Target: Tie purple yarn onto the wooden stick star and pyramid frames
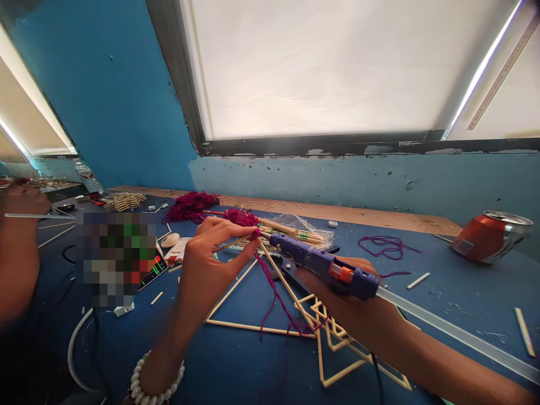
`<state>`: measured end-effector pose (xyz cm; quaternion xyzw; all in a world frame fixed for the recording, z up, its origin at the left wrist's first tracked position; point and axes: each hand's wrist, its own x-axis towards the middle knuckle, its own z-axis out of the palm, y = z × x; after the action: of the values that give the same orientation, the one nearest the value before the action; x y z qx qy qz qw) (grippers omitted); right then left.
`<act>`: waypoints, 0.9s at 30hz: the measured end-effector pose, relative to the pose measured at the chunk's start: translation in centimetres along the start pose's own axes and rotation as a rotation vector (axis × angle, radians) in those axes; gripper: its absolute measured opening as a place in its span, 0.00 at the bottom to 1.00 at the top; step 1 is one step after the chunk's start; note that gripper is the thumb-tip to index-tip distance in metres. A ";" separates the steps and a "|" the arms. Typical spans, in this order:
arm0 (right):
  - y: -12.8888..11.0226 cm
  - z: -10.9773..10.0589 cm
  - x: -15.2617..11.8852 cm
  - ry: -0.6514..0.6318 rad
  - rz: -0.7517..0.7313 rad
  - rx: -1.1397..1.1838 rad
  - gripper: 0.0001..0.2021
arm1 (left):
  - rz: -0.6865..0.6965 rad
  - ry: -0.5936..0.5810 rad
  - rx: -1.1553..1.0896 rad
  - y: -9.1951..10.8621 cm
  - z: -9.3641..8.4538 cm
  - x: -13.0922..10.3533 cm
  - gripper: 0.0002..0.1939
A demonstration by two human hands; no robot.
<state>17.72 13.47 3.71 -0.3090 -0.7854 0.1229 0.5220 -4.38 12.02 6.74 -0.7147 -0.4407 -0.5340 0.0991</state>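
My left hand (215, 253), with a white bead bracelet at the wrist, pinches purple yarn (270, 275) between thumb and forefinger at the tip of thin wooden sticks. The yarn's loose ends dangle below. In my right hand (337, 298) is a blue hot glue gun (312, 256), its nozzle right at the pinched yarn. A long clear glue stick (455, 329) juts from its back. Under the hands, wooden sticks form a triangle (261, 328); whether its top corner is in my pinch, I cannot tell. Smaller joined stick shapes (337, 343) lie beside it, partly behind my right forearm.
Magenta yarn heaps (192, 206) and a plastic bag of sticks (304, 236) lie behind my hands. A soda can (491, 236) tilts at the right. Another person's arm (19, 253) is at the left, near a stick pile (124, 201), a water bottle (88, 177) and a white cable (73, 351).
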 end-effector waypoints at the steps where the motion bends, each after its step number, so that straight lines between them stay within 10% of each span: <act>1: 0.0 0.0 0.0 -0.005 -0.005 -0.008 0.22 | 0.000 0.002 0.000 0.0 0.0 0.0 0.05; 27: -0.4 -0.5 0.3 -0.091 -0.022 0.057 0.22 | -0.073 -0.014 -0.037 0.0 0.1 -0.1 0.06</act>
<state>17.91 13.27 4.39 -0.2796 -0.8078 0.1534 0.4958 -4.30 12.01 6.66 -0.7034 -0.4575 -0.5403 0.0632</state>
